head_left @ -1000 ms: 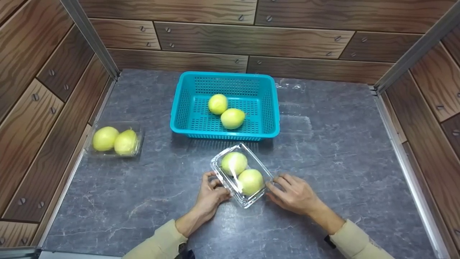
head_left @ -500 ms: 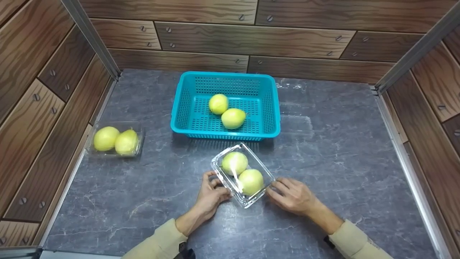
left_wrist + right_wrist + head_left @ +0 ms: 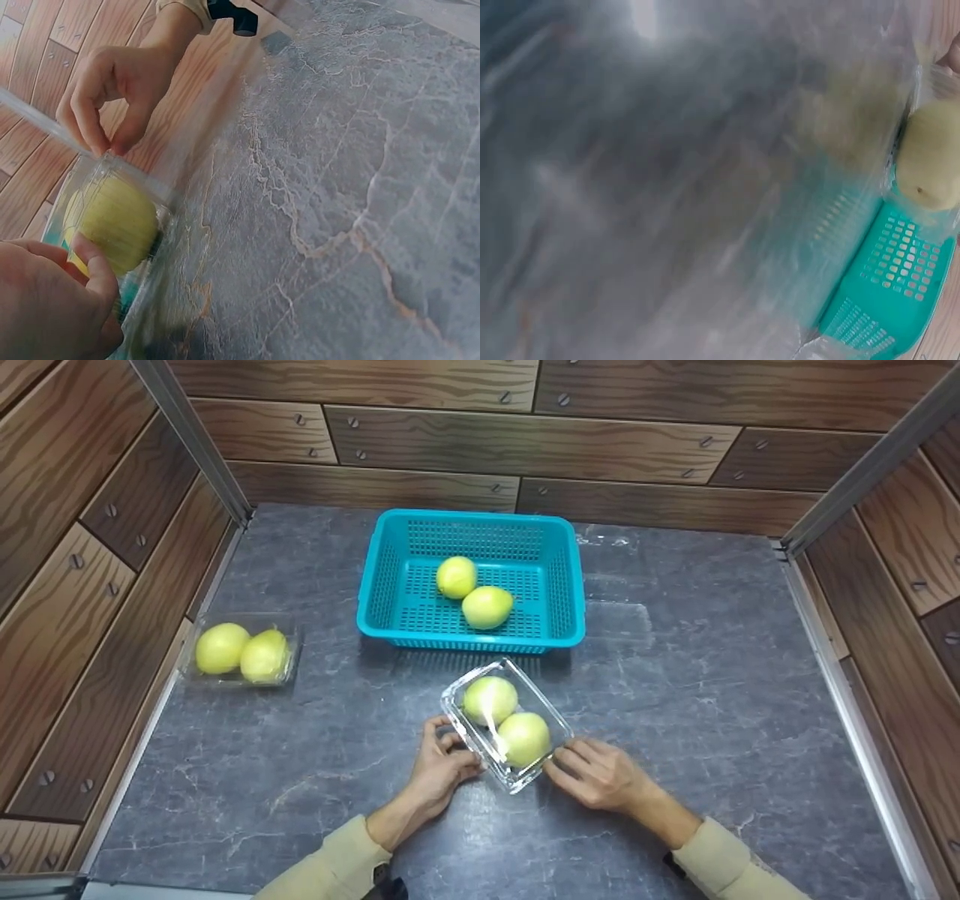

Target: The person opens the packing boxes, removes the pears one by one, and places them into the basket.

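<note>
A clear plastic clamshell box (image 3: 538,696) stands at an angle in front of the basket, its lid down over two yellow-green fruits (image 3: 523,739). My left hand (image 3: 437,771) holds its left side, thumb near the front corner. At the front right edge, my right hand (image 3: 598,774) pinches the rim between thumb and fingers. From the left wrist, the right hand's fingertips (image 3: 101,152) meet at the box edge, while the left thumb (image 3: 91,259) presses its side. The right wrist view is blurred and shows one fruit (image 3: 931,154) inside the plastic.
Behind the box is a teal basket (image 3: 472,641) containing two more fruits (image 3: 487,607). A second clear box (image 3: 294,649) with two fruits lies by the left wall. Clear plastic boxes (image 3: 619,622), hard to make out, lie right of the basket.
My right hand has slid along the box's front right edge, toward the near corner. The left hand and the box have stayed in place.
</note>
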Demonstrator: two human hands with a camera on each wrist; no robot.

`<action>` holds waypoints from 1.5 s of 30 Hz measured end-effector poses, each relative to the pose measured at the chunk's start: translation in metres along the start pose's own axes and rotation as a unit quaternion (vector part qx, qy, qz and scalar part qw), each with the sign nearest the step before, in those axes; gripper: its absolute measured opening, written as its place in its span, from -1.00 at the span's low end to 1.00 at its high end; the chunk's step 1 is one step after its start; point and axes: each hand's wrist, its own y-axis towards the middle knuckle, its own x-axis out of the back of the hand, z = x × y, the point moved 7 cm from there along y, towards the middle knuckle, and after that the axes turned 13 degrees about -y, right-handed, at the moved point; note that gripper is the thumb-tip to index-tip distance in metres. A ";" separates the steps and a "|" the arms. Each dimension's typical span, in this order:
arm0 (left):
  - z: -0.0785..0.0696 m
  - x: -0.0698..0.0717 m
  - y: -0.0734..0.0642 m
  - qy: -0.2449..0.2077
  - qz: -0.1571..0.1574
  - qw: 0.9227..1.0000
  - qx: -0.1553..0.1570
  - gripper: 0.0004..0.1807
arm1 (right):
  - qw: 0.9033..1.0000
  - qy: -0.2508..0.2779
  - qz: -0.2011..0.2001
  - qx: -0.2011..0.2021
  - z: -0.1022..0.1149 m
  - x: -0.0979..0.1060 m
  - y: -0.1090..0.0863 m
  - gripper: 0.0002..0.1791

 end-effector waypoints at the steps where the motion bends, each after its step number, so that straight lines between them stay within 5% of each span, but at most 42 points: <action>1: 0.000 0.000 0.000 -0.001 -0.001 1.000 0.001 -0.15 | 1.000 -0.001 -0.004 0.004 0.002 0.000 0.001 -0.71; 16: -0.001 -0.001 0.001 0.010 0.000 1.000 -0.008 -0.16 | 0.998 -0.037 -0.025 0.045 0.024 -0.007 0.015 -0.71; 45: -0.002 -0.001 0.006 0.034 0.032 0.999 -0.017 -0.15 | 0.996 -0.026 -0.021 0.077 0.027 -0.003 0.019 -0.67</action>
